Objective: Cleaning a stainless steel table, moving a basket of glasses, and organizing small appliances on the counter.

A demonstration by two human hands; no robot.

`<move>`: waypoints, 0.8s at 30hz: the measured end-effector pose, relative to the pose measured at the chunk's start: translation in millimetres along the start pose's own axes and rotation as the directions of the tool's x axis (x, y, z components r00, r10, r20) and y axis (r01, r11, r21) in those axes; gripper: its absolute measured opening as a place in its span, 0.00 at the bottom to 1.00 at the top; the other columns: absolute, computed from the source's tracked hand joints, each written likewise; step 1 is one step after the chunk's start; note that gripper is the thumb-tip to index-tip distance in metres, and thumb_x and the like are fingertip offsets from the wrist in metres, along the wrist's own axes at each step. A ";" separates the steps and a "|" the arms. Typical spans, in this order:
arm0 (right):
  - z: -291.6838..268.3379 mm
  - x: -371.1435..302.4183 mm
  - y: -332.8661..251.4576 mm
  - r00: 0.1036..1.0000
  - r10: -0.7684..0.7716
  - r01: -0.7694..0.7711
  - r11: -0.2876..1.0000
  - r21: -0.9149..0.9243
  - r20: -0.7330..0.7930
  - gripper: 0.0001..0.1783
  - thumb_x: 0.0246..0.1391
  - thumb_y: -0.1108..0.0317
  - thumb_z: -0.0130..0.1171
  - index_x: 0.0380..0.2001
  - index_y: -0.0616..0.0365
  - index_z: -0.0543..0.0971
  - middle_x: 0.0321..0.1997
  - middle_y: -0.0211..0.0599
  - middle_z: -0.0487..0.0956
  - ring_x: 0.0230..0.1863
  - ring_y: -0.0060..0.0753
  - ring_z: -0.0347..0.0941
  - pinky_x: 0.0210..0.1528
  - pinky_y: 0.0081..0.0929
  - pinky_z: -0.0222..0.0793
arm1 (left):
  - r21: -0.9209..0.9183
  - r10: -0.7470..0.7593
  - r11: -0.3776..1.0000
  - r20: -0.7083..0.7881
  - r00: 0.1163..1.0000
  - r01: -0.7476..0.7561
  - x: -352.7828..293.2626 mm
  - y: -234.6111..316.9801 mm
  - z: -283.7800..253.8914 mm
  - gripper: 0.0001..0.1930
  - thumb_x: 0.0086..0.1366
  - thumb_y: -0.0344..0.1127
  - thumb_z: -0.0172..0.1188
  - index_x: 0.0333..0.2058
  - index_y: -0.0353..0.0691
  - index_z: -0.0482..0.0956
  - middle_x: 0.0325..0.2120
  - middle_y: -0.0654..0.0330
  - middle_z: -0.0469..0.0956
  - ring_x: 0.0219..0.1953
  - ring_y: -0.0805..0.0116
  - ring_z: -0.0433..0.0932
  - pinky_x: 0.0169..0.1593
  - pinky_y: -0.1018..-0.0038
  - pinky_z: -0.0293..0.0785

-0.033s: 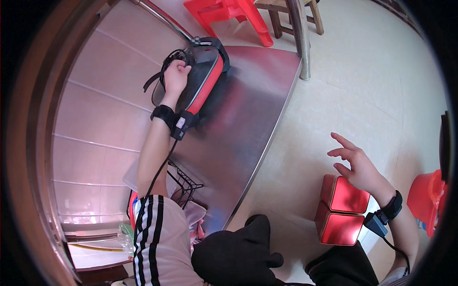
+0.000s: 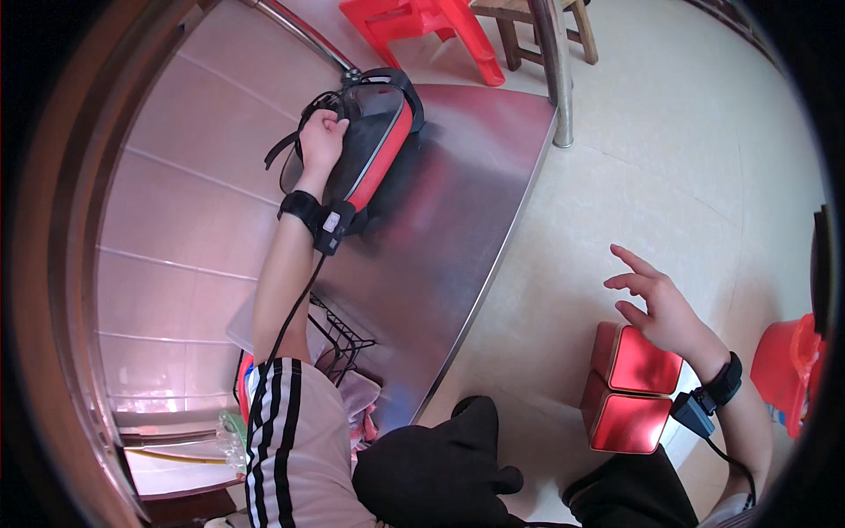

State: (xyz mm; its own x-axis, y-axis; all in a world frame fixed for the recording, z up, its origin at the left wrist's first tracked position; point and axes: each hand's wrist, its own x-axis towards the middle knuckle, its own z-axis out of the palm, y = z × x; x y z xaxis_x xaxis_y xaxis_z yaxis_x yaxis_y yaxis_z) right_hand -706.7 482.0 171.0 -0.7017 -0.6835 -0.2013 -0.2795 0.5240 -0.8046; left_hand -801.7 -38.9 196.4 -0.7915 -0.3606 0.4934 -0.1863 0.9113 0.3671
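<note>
My left hand (image 2: pixel 322 136) is closed at a coiled black cord (image 2: pixel 341 106), and its fingers look curled round part of it. The cord lies on top of a rounded appliance (image 2: pixel 377 150) with a dark glassy lid, a red side band and a black handle. That appliance rests on a stainless steel tabletop (image 2: pixel 458 211) against the tiled wall. Over on the right, my right hand (image 2: pixel 660 304) hangs open with nothing in it, fingers apart. Just below it, two shiny red tins (image 2: pixel 647 359) sit side by side.
A metal post (image 2: pixel 556 79) rises at the table's far corner. Beyond stand a red plastic stool (image 2: pixel 418 22) and a wooden stool (image 2: pixel 519 35). A black wire rack (image 2: pixel 348 343) is by my left forearm. At the far right is a red bucket (image 2: pixel 783 361).
My left hand and wrist have shifted very slightly to the left. My right hand has stayed in place.
</note>
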 end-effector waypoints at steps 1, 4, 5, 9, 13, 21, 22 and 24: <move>1.1 0.8 1.6 0.999 -0.031 0.030 0.999 -0.014 -0.014 0.14 0.46 0.77 0.54 0.39 0.61 0.75 0.63 0.47 0.57 0.55 0.53 0.64 0.52 0.34 0.65 | 0.033 -0.045 0.998 -0.024 0.999 0.046 5.2 -6.9 0.8 0.13 0.49 0.35 0.65 0.32 0.35 0.76 0.22 0.56 0.77 0.26 0.66 0.77 0.35 0.72 0.72; 1.7 3.4 0.5 0.998 -0.058 0.057 0.998 -0.026 -0.023 0.14 0.46 0.77 0.54 0.39 0.60 0.75 0.63 0.47 0.57 0.55 0.53 0.64 0.53 0.34 0.65 | 0.050 -0.150 0.987 -0.037 0.988 0.152 14.9 -25.3 3.1 0.13 0.49 0.36 0.65 0.32 0.35 0.76 0.24 0.55 0.78 0.30 0.63 0.78 0.38 0.71 0.72; 1.9 4.2 -0.5 0.998 -0.053 0.052 0.998 -0.023 -0.022 0.14 0.45 0.77 0.54 0.39 0.60 0.75 0.63 0.47 0.57 0.55 0.53 0.64 0.53 0.34 0.65 | 0.048 -0.150 0.987 -0.036 0.988 0.151 15.6 -29.5 4.4 0.13 0.49 0.36 0.65 0.32 0.35 0.76 0.24 0.55 0.78 0.30 0.63 0.78 0.38 0.71 0.72; 2.4 5.5 -1.3 0.999 -0.038 0.038 0.999 -0.009 -0.020 0.14 0.46 0.77 0.54 0.39 0.60 0.75 0.63 0.47 0.57 0.55 0.53 0.64 0.54 0.34 0.64 | 0.181 -0.233 0.953 -0.069 0.970 0.241 16.7 -37.5 5.0 0.12 0.50 0.36 0.64 0.32 0.36 0.77 0.28 0.53 0.78 0.35 0.58 0.78 0.41 0.67 0.72; 3.8 4.8 3.2 0.998 -0.052 0.051 0.998 -0.029 -0.021 0.14 0.46 0.77 0.54 0.39 0.60 0.75 0.63 0.48 0.57 0.55 0.54 0.64 0.54 0.35 0.64 | 0.256 -0.278 0.920 -0.101 0.955 0.295 13.6 -40.7 4.5 0.15 0.50 0.35 0.63 0.36 0.37 0.75 0.35 0.50 0.78 0.39 0.54 0.77 0.44 0.66 0.71; 4.0 5.4 4.7 0.999 -0.048 0.048 0.999 -0.016 -0.018 0.14 0.46 0.77 0.54 0.39 0.61 0.75 0.63 0.48 0.57 0.55 0.54 0.63 0.55 0.35 0.63 | 0.289 -0.224 0.933 -0.009 0.975 0.217 7.8 -33.9 1.3 0.23 0.49 0.34 0.63 0.47 0.41 0.72 0.39 0.49 0.76 0.44 0.53 0.75 0.49 0.66 0.70; 4.3 6.0 5.7 0.998 -0.062 0.061 0.998 -0.026 -0.024 0.14 0.46 0.77 0.54 0.39 0.61 0.75 0.63 0.48 0.57 0.55 0.54 0.63 0.55 0.35 0.63 | 0.297 -0.227 0.932 0.028 0.974 0.208 8.0 -34.6 1.1 0.26 0.49 0.33 0.62 0.49 0.42 0.71 0.39 0.49 0.76 0.45 0.54 0.74 0.49 0.66 0.69; 4.3 6.8 6.2 0.997 -0.075 0.074 0.997 -0.035 -0.030 0.14 0.46 0.77 0.54 0.39 0.60 0.75 0.63 0.48 0.57 0.56 0.54 0.63 0.55 0.35 0.63 | 0.287 -0.233 0.935 0.056 0.971 0.208 8.1 -35.2 3.5 0.26 0.49 0.33 0.62 0.50 0.43 0.70 0.39 0.49 0.76 0.44 0.55 0.75 0.49 0.67 0.70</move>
State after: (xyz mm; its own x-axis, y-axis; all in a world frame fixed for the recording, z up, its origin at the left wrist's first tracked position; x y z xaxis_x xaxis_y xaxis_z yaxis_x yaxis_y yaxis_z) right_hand -710.4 478.4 162.2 -0.6982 -0.7052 -0.1231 -0.3539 0.4895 -0.7970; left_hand -803.6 -73.2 184.7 -0.7578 -0.5512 0.3492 -0.5056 0.8343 0.2198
